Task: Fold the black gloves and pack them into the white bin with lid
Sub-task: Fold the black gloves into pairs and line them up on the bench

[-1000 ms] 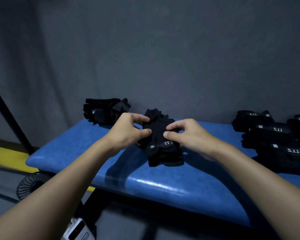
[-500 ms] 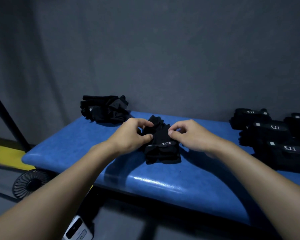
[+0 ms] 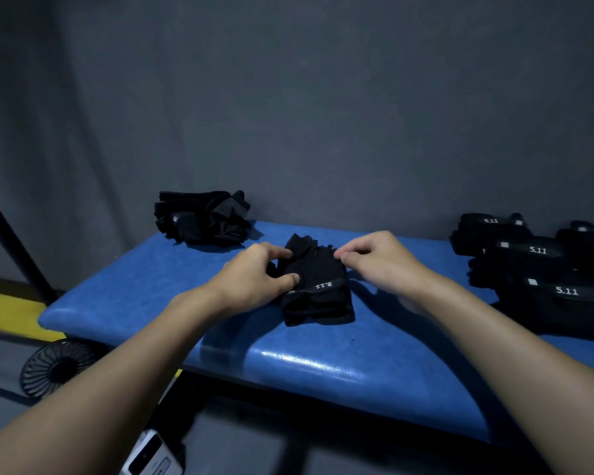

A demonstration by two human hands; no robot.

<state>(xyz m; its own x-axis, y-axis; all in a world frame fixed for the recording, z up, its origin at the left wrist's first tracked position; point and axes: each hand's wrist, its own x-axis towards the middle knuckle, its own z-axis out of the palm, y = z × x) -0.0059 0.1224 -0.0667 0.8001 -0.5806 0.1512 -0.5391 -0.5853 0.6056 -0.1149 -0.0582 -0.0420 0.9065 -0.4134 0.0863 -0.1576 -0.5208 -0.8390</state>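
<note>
A black glove pair (image 3: pixel 318 289) with white "5.11" lettering lies on the blue padded bench (image 3: pixel 323 365), near its middle. My left hand (image 3: pixel 254 277) pinches the gloves' left side between thumb and fingers. My right hand (image 3: pixel 379 260) grips the top right edge of the same gloves with curled fingers. A loose heap of black gloves (image 3: pixel 203 217) sits at the bench's back left. Several folded black gloves (image 3: pixel 542 269) with "5.11" labels are stacked at the right. No white bin is in view.
A grey wall stands directly behind the bench. A small black fan (image 3: pixel 57 366) sits on the floor at lower left, beside a yellow floor stripe (image 3: pixel 11 313). A black pole (image 3: pixel 11 241) slants at the far left. A white device (image 3: pixel 151 455) lies under the bench's front edge.
The gloves have come down from slightly raised to flat on the bench, turned so the lettering faces the other way. My right hand has slid from the lettered band to the top right edge.
</note>
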